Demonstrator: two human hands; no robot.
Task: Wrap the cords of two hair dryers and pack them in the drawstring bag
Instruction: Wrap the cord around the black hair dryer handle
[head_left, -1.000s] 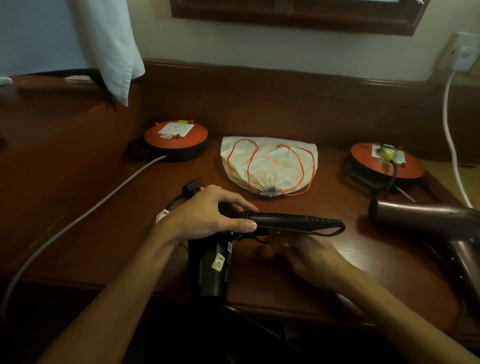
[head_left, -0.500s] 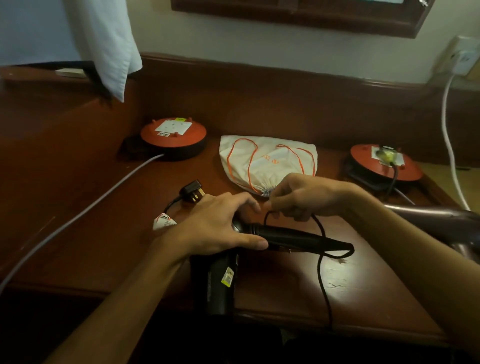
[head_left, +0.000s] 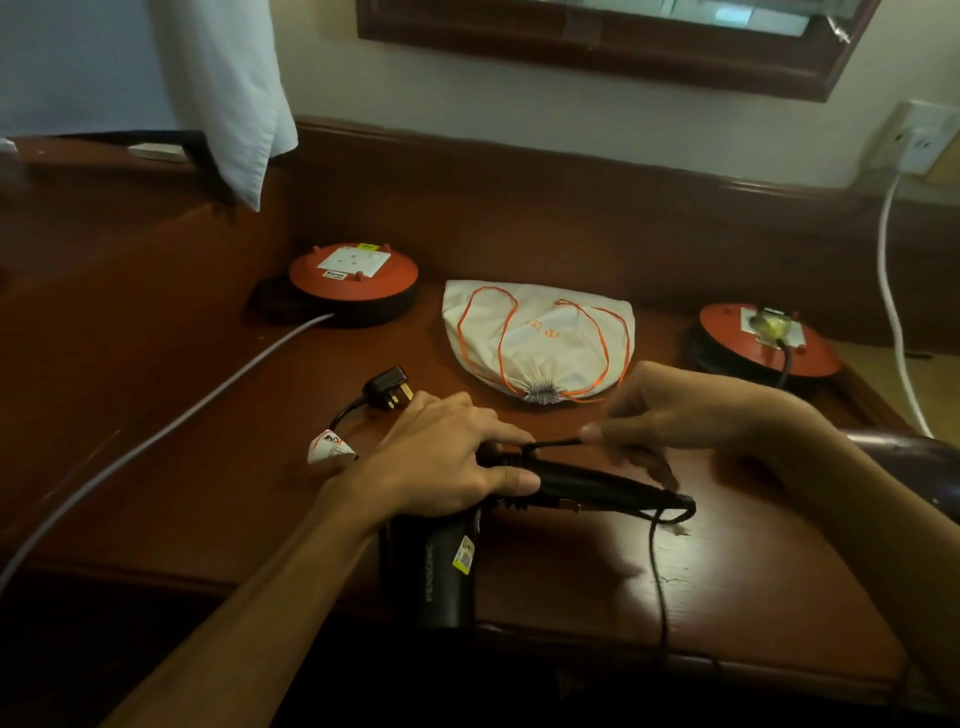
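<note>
Wooden desk (head_left: 208, 493): left hand (head_left: 441, 462) grips black dryer (head_left: 452, 566), right hand (head_left: 691, 415) pinches its cord (head_left: 657, 571).

second hair dryer (head_left: 904, 467) mostly hidden

Two bare forearms, hands (head_left: 447, 457) ungloved, sleeves out of view.

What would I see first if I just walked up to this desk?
Two hands winding a black cord round the handle of a black hair dryer at the desk's front edge: the left hand grips the dryer, the right hand pinches the cord. Behind them lies a white drawstring bag with orange strings.
</note>
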